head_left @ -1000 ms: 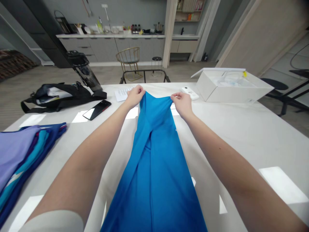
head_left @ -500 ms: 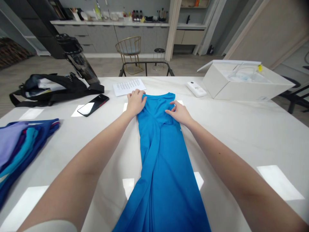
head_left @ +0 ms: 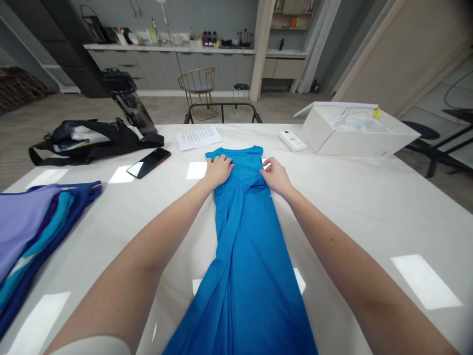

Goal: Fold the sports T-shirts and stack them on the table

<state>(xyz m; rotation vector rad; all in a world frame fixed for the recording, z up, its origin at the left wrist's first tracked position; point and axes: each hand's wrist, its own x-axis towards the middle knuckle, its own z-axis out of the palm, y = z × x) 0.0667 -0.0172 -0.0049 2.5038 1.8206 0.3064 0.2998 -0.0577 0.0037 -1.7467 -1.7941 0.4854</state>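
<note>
A long bright blue garment (head_left: 246,246) lies flat on the white table (head_left: 369,207), folded lengthwise and running from near me to mid-table. My left hand (head_left: 219,170) rests on its far end at the left edge, fingers lying flat on the cloth. My right hand (head_left: 275,175) is at the right edge of the same end, fingers curled and pinching the fabric. Both forearms stretch along either side of the garment.
A stack of folded purple, teal and navy garments (head_left: 33,227) sits at the left edge. Farther back are a black phone (head_left: 148,162), a black bag (head_left: 92,140), a dark bottle (head_left: 127,101), a printed sheet (head_left: 198,137), a small white device (head_left: 291,140) and an open white box (head_left: 354,130).
The garment's far end, held up by both hands a second ago, now lies on the table. Both hands have drawn back slightly toward me along the cloth.
</note>
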